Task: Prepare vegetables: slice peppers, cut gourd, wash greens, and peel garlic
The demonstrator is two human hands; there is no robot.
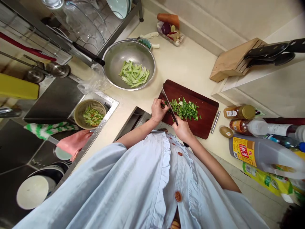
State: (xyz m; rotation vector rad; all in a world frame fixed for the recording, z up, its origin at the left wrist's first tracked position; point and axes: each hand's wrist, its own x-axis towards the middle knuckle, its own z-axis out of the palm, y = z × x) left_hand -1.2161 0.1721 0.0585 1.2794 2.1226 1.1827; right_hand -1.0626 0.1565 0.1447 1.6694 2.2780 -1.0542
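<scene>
My right hand (184,130) is wrapped around the handle of a kitchen knife (168,102). Its blade slants up and left across the left part of a dark red-brown cutting board (206,120). Just left of the blade, my left hand (158,110) is closed, fingertips pinching a dark green piece that looks like green pepper (163,104); the fingers partly hide it. A heap of chopped green pepper (186,109) lies to the right of the blade, with small pale bits scattered around it on the board.
Left of the board stands a metal pan (111,76) holding pale green slices (134,73). A colander (78,109) sits by the sink. A knife block (234,60) is at the back right. Bottles, including a large oil jug (264,152), crowd the right. A carrot (168,19) lies at the back.
</scene>
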